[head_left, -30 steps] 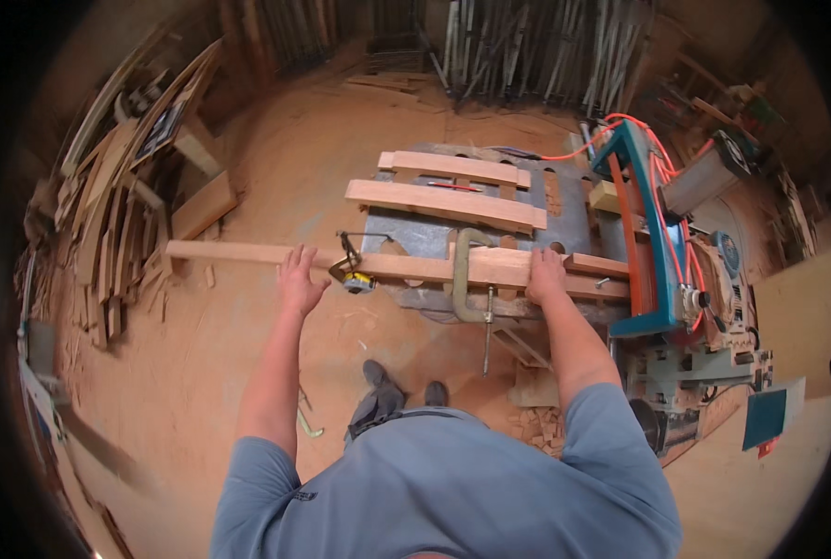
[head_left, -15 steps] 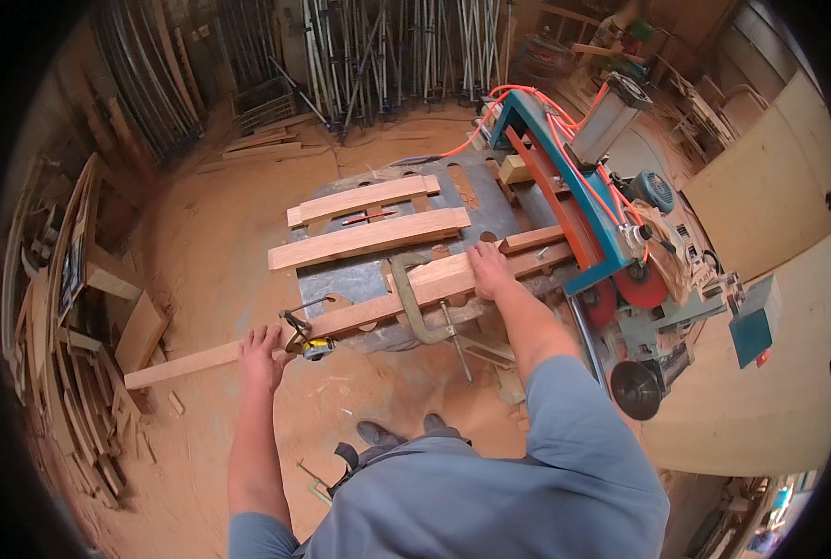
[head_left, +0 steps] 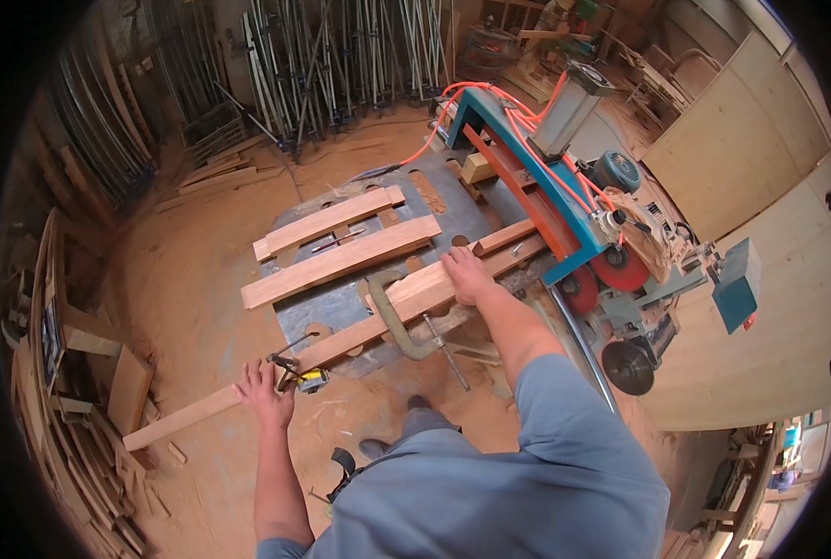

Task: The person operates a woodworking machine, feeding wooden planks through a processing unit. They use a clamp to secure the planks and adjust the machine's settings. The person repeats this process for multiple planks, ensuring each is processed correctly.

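Note:
My left hand (head_left: 266, 399) rests with spread fingers on the left part of a long wooden strip (head_left: 184, 416) that runs past the table's edge. Beside its fingertips are a small black clamp (head_left: 285, 361) and a yellow-and-black tape measure (head_left: 313, 380). My right hand (head_left: 469, 277) curls its fingers over a flat wooden board (head_left: 422, 291) lying along the strip; its fingertips are partly hidden. Between my hands, a greenish metal C-clamp (head_left: 392, 321) spans the wood, its screw handle hanging toward me.
Two boards, a farther one (head_left: 327, 224) and a nearer one (head_left: 345, 263), lie on the metal table (head_left: 308, 321) with a pencil (head_left: 338, 240) between them. A teal machine frame (head_left: 527, 168) with orange hoses and red discs (head_left: 620, 267) stands right. Scrap wood (head_left: 70, 447) leans left.
The view has turned, so the table and machine sit farther left and look more tilted. My left hand's fingers are more spread on the strip; my right hand stays on the board.

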A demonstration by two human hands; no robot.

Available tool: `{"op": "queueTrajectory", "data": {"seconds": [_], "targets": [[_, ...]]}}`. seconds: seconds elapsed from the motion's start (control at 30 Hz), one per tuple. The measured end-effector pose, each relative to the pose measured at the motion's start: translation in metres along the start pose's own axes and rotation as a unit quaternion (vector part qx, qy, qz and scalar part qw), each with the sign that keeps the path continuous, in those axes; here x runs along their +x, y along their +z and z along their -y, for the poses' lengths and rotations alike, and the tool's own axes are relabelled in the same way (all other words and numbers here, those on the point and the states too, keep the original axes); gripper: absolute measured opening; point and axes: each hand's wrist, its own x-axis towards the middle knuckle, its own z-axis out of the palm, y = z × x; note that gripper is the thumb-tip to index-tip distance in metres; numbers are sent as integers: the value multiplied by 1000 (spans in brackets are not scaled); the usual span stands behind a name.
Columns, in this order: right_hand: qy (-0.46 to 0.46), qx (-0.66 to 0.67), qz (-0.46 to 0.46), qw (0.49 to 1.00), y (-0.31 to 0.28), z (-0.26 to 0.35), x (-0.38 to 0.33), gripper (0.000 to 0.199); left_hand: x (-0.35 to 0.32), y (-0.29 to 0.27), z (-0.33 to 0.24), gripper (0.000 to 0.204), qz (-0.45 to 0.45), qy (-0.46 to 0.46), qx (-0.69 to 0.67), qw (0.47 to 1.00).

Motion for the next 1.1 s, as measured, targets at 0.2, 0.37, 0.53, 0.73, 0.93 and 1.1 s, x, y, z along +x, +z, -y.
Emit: {"op": "queueTrajectory", "data": {"seconds": [0.2, 0.37, 0.53, 0.73, 0.93, 1.1], "targets": [[-5, -7, -6, 1000, 1, 0, -1, 68, 1, 0, 0, 59, 2, 3, -4, 1000], [0, 1, -14, 1000, 3, -2, -1, 69, 4, -2, -4, 59, 10, 0, 1, 1000], [4, -8, -5, 1000, -7, 8, -2, 76, 3, -1, 0, 60, 6, 2, 2, 1000], [-8, 2, -27, 1000, 5, -2, 0, 76, 3, 1, -1, 60, 6, -4, -7, 1000], [-8, -3, -31, 999, 8, -4, 0, 77, 3, 4, 2, 63, -2, 1, 8, 1000], [-9, 0, -31, 999, 2, -1, 1, 77, 4, 6, 3, 66, -8, 3, 4, 1000]]}}
